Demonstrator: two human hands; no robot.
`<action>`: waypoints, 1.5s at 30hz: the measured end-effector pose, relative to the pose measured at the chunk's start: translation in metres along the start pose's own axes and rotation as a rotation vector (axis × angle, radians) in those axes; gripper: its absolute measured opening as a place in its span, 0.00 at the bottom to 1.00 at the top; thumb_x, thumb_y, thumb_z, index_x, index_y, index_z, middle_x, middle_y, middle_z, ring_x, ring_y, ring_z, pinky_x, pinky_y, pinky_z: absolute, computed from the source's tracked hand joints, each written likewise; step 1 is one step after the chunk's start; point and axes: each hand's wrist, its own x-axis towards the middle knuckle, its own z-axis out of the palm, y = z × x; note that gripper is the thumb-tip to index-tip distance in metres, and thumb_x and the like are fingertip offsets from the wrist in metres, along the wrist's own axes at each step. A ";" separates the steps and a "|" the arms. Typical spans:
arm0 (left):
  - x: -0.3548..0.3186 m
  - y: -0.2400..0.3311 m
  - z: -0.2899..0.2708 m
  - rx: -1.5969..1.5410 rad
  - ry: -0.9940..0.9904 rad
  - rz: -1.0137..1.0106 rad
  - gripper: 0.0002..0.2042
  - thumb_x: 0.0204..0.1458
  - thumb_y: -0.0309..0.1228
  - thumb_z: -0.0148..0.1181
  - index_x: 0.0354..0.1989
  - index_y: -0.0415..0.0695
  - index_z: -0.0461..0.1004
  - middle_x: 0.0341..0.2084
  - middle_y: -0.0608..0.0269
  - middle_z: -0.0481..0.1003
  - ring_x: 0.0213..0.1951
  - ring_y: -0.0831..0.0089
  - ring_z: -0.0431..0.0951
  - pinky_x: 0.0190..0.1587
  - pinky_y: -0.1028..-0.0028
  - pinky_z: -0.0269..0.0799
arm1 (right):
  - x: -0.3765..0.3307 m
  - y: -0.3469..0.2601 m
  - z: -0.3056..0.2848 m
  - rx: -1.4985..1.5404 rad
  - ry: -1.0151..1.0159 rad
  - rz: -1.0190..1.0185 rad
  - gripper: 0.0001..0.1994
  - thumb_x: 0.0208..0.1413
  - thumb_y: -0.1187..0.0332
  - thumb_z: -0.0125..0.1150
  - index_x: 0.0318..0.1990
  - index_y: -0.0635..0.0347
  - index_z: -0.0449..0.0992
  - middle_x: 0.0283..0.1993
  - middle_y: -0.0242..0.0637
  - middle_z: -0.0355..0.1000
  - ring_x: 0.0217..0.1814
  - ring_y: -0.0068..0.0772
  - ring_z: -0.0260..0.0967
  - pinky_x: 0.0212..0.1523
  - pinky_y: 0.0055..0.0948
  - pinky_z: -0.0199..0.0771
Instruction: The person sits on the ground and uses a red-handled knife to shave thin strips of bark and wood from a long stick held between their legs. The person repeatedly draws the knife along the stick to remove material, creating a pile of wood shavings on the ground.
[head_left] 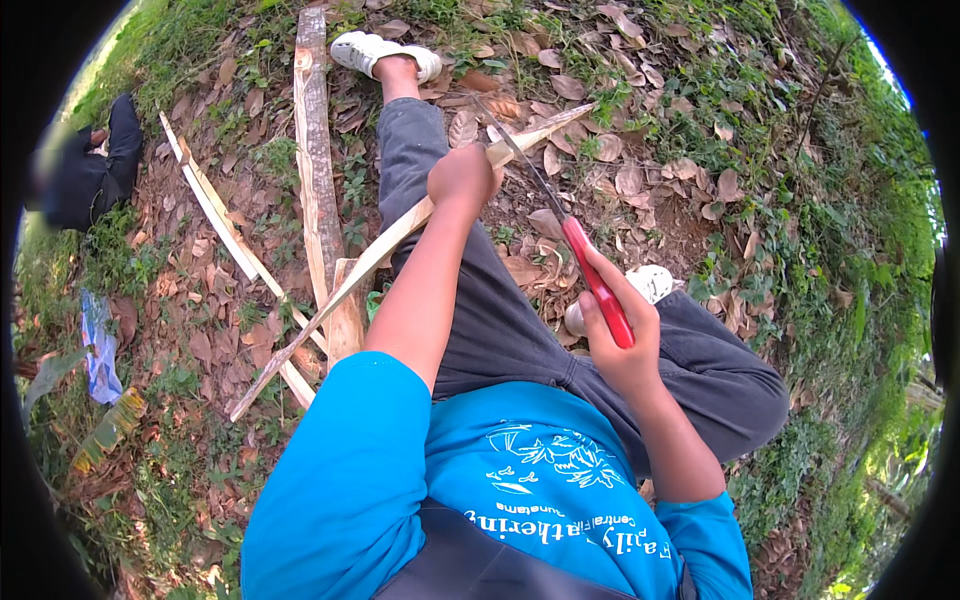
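My left hand point(464, 182) is closed round a long, pale split strip of wood point(375, 255). The strip slants from the lower left, past my left forearm, up to a pointed far end beyond the hand. In my right hand point(626, 335) is a knife point(596, 285) with a red handle and a long, thin dark blade. Its blade angles up and to the left, crossing the strip just past my left fist. Whether the edge bites into the wood, I cannot tell.
Left of my outstretched leg lies a bark-covered log point(312, 130), beside a short wood block point(346, 318). More split strips point(222, 215) rest on leafy ground. A person in dark clothes point(95, 165) is at the far left, above a blue-white plastic bag point(100, 350).
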 end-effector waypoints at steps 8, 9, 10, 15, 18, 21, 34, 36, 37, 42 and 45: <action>-0.003 0.010 -0.002 0.081 -0.169 0.054 0.12 0.57 0.40 0.62 0.44 0.50 0.84 0.43 0.52 0.85 0.49 0.51 0.85 0.52 0.56 0.81 | 0.134 0.072 0.089 0.055 0.129 -0.082 0.24 0.61 0.72 0.64 0.66 0.50 0.76 0.50 0.53 0.81 0.50 0.38 0.83 0.51 0.32 0.77; 0.001 0.007 -0.001 0.078 -0.174 0.036 0.12 0.57 0.40 0.62 0.44 0.50 0.84 0.43 0.52 0.85 0.49 0.51 0.85 0.52 0.56 0.81 | 0.132 0.069 0.088 0.068 0.124 -0.046 0.24 0.61 0.72 0.63 0.66 0.49 0.76 0.50 0.53 0.81 0.50 0.39 0.83 0.51 0.32 0.77; 0.003 0.004 0.008 0.089 -0.121 0.035 0.14 0.56 0.43 0.63 0.44 0.50 0.84 0.45 0.52 0.85 0.50 0.52 0.85 0.52 0.56 0.81 | 0.119 0.062 0.082 0.078 0.109 -0.006 0.24 0.62 0.73 0.63 0.66 0.49 0.76 0.50 0.53 0.81 0.50 0.39 0.83 0.51 0.33 0.77; 0.026 0.014 -0.011 0.051 -0.211 -0.058 0.17 0.52 0.41 0.67 0.48 0.47 0.85 0.49 0.52 0.84 0.52 0.55 0.85 0.53 0.59 0.81 | 0.028 0.039 0.020 0.019 0.029 -0.004 0.24 0.64 0.75 0.61 0.68 0.53 0.74 0.55 0.49 0.81 0.54 0.34 0.82 0.54 0.30 0.76; 0.020 0.013 -0.011 0.035 -0.208 -0.072 0.21 0.50 0.45 0.71 0.49 0.46 0.85 0.49 0.52 0.84 0.52 0.55 0.85 0.52 0.59 0.81 | -0.004 0.008 -0.017 0.049 -0.038 0.145 0.24 0.64 0.78 0.61 0.68 0.59 0.74 0.59 0.45 0.80 0.57 0.29 0.79 0.57 0.28 0.74; 0.029 0.012 -0.009 0.004 -0.270 -0.057 0.23 0.50 0.47 0.71 0.50 0.44 0.84 0.50 0.51 0.84 0.52 0.54 0.84 0.54 0.59 0.80 | -0.010 0.003 -0.023 0.078 -0.032 0.173 0.24 0.64 0.79 0.61 0.68 0.60 0.74 0.59 0.44 0.80 0.57 0.26 0.77 0.57 0.26 0.73; 0.064 -0.049 -0.001 -0.455 -0.339 -0.085 0.22 0.48 0.42 0.73 0.40 0.32 0.84 0.24 0.54 0.83 0.24 0.64 0.84 0.31 0.65 0.78 | 0.048 0.025 -0.003 0.208 -0.084 0.088 0.22 0.64 0.76 0.62 0.66 0.57 0.76 0.56 0.45 0.82 0.56 0.25 0.77 0.57 0.27 0.74; 0.056 -0.040 -0.010 -0.483 -0.382 -0.073 0.22 0.48 0.42 0.72 0.41 0.32 0.83 0.28 0.50 0.84 0.30 0.60 0.86 0.35 0.64 0.80 | 0.039 0.028 -0.010 0.259 -0.097 0.144 0.23 0.63 0.78 0.63 0.67 0.57 0.76 0.58 0.43 0.81 0.60 0.26 0.76 0.60 0.28 0.73; 0.054 -0.043 -0.005 -0.446 -0.289 -0.042 0.22 0.48 0.42 0.72 0.42 0.32 0.83 0.31 0.49 0.84 0.33 0.59 0.87 0.38 0.63 0.81 | 0.038 0.028 -0.011 0.232 -0.116 0.138 0.24 0.63 0.78 0.63 0.67 0.57 0.75 0.59 0.44 0.81 0.60 0.27 0.76 0.61 0.28 0.72; 0.037 -0.031 -0.011 -0.257 -0.128 0.085 0.23 0.49 0.41 0.71 0.46 0.33 0.82 0.41 0.43 0.84 0.45 0.53 0.86 0.48 0.61 0.80 | 0.024 0.007 -0.016 0.185 -0.154 0.156 0.24 0.65 0.78 0.62 0.68 0.60 0.74 0.61 0.47 0.79 0.65 0.30 0.73 0.66 0.30 0.68; 0.038 -0.028 -0.010 -0.400 -0.340 0.010 0.23 0.48 0.41 0.71 0.47 0.34 0.82 0.40 0.43 0.84 0.45 0.53 0.86 0.47 0.62 0.80 | 0.013 0.003 -0.017 0.195 -0.148 0.172 0.24 0.65 0.77 0.62 0.69 0.63 0.72 0.64 0.45 0.76 0.66 0.30 0.72 0.66 0.29 0.67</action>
